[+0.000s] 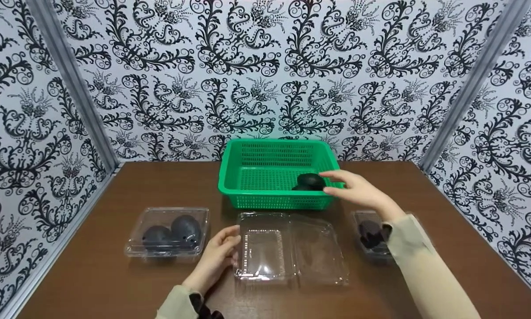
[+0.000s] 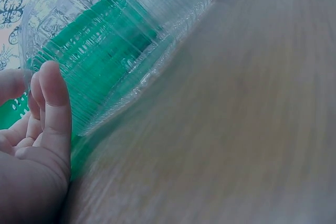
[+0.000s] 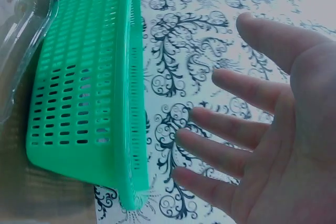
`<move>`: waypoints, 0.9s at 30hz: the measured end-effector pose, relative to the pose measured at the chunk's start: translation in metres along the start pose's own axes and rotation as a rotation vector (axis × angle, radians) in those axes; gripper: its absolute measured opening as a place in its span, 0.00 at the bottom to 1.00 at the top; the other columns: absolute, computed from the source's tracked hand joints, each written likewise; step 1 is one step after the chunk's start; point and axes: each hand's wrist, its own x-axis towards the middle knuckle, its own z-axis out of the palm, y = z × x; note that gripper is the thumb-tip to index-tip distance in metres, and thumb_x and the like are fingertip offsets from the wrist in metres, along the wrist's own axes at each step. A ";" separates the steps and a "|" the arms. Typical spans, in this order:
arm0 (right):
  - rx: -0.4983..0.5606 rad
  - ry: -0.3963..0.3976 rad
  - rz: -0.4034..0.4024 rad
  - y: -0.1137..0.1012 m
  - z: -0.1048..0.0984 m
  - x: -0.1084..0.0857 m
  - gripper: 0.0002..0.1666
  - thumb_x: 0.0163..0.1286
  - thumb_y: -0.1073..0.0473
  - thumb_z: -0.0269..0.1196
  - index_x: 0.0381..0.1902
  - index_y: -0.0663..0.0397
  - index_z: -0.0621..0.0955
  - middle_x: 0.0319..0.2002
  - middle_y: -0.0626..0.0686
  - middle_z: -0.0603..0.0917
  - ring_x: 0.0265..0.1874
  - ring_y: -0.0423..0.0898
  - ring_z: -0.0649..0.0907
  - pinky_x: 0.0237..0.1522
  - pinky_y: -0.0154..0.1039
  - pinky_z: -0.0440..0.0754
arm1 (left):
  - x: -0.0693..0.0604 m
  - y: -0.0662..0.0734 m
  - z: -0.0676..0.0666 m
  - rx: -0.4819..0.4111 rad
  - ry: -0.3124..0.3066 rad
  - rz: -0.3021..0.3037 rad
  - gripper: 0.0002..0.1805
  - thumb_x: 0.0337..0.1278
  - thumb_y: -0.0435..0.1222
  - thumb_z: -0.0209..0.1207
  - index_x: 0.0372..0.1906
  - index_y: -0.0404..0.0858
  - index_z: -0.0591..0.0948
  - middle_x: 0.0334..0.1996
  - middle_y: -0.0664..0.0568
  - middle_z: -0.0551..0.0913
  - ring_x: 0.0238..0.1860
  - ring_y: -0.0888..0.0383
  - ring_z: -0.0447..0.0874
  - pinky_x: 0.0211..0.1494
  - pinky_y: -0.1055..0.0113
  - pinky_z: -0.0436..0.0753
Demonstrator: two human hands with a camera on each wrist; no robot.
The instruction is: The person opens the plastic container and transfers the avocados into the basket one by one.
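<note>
My left hand (image 1: pixel 221 248) holds the left edge of an opened, see-through plastic clamshell box (image 1: pixel 265 252); its lid (image 1: pixel 320 252) lies folded out to the right. In the left wrist view, the left hand's fingers (image 2: pixel 52 98) meet the box's rim. My right hand (image 1: pixel 356 190) is over the right front rim of a green plastic basket (image 1: pixel 278 203), fingers spread, palm bare in the right wrist view. Close by its fingertips, dark, smooth oval fruits, apparently avocados (image 1: pixel 311 180), lie in the basket's right front corner, partly hidden by the rim.
On the left stands a closed clear box (image 1: pixel 134 248) with dark avocados (image 1: pixel 185 228) inside. Another clear box (image 1: pixel 371 253) with dark fruit (image 1: pixel 370 231) stands on the right, partly behind the right sleeve (image 1: pixel 411 239). A patterned wall (image 1: pixel 265 88) backs the brown table (image 1: pixel 92 274).
</note>
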 end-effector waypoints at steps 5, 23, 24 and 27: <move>-0.058 0.083 -0.031 0.010 -0.003 -0.031 0.31 0.68 0.52 0.64 0.65 0.59 0.73 0.63 0.58 0.74 0.63 0.59 0.71 0.65 0.58 0.64 | -0.001 -0.001 0.000 -0.001 0.000 -0.004 0.30 0.66 0.33 0.56 0.67 0.27 0.61 0.28 0.53 0.71 0.20 0.63 0.70 0.20 0.73 0.75; -0.008 0.418 0.165 0.111 -0.020 -0.152 0.28 0.62 0.61 0.67 0.61 0.61 0.76 0.64 0.55 0.72 0.62 0.34 0.66 0.66 0.60 0.59 | 0.002 0.001 -0.002 -0.003 0.007 -0.025 0.30 0.65 0.32 0.57 0.67 0.27 0.61 0.30 0.52 0.74 0.19 0.64 0.70 0.21 0.73 0.76; 0.014 0.418 0.162 0.116 -0.018 -0.155 0.28 0.63 0.62 0.67 0.61 0.61 0.76 0.64 0.51 0.71 0.61 0.30 0.65 0.67 0.53 0.60 | 0.001 0.001 -0.002 -0.002 0.008 -0.028 0.30 0.65 0.32 0.56 0.67 0.27 0.61 0.30 0.52 0.74 0.19 0.64 0.70 0.21 0.73 0.76; 0.084 0.419 0.134 0.129 -0.014 -0.163 0.27 0.63 0.66 0.65 0.60 0.65 0.75 0.62 0.38 0.70 0.61 0.28 0.66 0.65 0.35 0.64 | 0.001 0.000 -0.002 -0.005 0.006 -0.040 0.29 0.64 0.32 0.56 0.67 0.27 0.61 0.28 0.51 0.73 0.17 0.64 0.71 0.20 0.73 0.76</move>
